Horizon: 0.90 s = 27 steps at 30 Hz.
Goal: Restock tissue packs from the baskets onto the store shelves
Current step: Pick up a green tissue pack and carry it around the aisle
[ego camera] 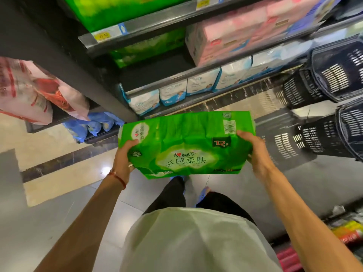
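Currently a green pack is held above the floor, in front of the shelves, gripped at its left end by the left hand and at its right end by the right hand, thumbs on top, with dark baskets stacked at the right.

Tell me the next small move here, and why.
Probably lift the green tissue pack, held at its ends by the left hand and right hand, up and forward into the bare shelf space. Matching green packs sit behind it, beside pink packs, and the held pack is not yet on any shelf.
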Each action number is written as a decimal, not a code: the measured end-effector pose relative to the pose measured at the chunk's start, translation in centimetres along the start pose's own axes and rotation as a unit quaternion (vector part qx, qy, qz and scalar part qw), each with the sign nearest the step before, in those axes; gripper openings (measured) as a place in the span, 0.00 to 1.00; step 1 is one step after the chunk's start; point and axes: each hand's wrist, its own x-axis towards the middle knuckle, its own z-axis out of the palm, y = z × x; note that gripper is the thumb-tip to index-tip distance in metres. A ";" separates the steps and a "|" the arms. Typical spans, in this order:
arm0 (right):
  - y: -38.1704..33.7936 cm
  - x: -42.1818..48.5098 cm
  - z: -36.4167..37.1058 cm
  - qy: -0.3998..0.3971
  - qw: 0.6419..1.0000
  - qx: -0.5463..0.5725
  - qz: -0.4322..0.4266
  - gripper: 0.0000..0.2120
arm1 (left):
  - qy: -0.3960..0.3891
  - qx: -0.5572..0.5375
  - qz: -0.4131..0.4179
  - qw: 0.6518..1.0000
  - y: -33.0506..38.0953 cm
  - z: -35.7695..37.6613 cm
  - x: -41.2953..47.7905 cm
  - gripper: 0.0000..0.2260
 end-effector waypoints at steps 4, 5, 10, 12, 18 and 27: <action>-0.6 0.9 -1.3 -0.069 0.997 -0.020 -0.010 0.09 | 0.011 -0.010 0.017 1.000 -0.3 0.5 -1.1 0.22; -0.6 1.3 -1.5 -0.081 0.996 -0.027 -0.016 0.10 | 0.017 -0.011 0.021 1.000 -0.4 0.6 -1.3 0.26; -0.1 2.5 -2.7 -0.088 0.995 -0.040 -0.037 0.37 | 0.056 -0.035 0.071 0.995 -2.5 3.1 -3.4 0.16; -0.1 2.9 -3.3 -0.086 0.994 -0.041 -0.044 0.40 | 0.075 -0.045 0.083 0.993 -3.6 4.2 -4.0 0.16; -0.4 6.1 -3.9 -0.047 0.996 -0.041 -0.072 0.21 | 0.083 -0.070 0.103 0.989 -6.6 6.2 -1.6 0.19; 2.8 18.1 -1.1 -0.050 0.991 -0.059 -0.109 0.10 | 0.090 -0.110 0.113 0.983 -10.0 8.5 11.0 0.22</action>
